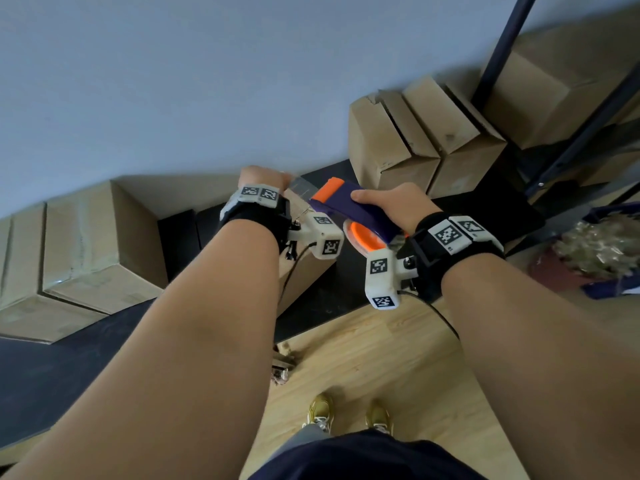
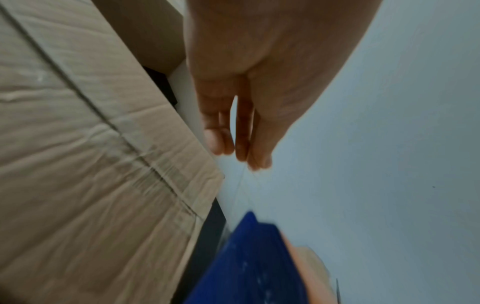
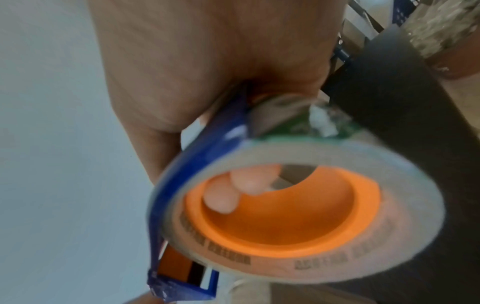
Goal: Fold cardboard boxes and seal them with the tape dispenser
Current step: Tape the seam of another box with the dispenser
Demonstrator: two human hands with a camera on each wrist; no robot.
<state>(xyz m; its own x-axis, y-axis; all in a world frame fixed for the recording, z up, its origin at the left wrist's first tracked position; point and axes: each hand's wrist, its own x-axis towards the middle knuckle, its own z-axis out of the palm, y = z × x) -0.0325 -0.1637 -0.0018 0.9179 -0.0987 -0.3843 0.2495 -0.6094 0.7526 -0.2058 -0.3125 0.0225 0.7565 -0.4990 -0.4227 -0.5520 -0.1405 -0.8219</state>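
Note:
My right hand (image 1: 388,204) grips the blue tape dispenser (image 1: 353,209), which has an orange roller at its front. In the right wrist view two fingertips (image 3: 233,189) show through the orange core of the clear tape roll (image 3: 293,214). My left hand (image 1: 265,178) is just left of the dispenser's front and pinches the free end of the clear tape (image 1: 301,188). In the left wrist view the fingers (image 2: 241,144) are pressed together, with thin tape edges running down to the dispenser (image 2: 249,259). A cardboard box (image 1: 304,271) stands under my left wrist, its taped seam (image 2: 109,123) visible.
Folded boxes are stacked at the left (image 1: 86,247) and against the wall at the right (image 1: 415,140). A black shelf post (image 1: 502,46) rises at the right beside more boxes. A bag of filler (image 1: 602,247) sits at the far right. The black table (image 1: 329,306) ends above the wooden floor (image 1: 381,358).

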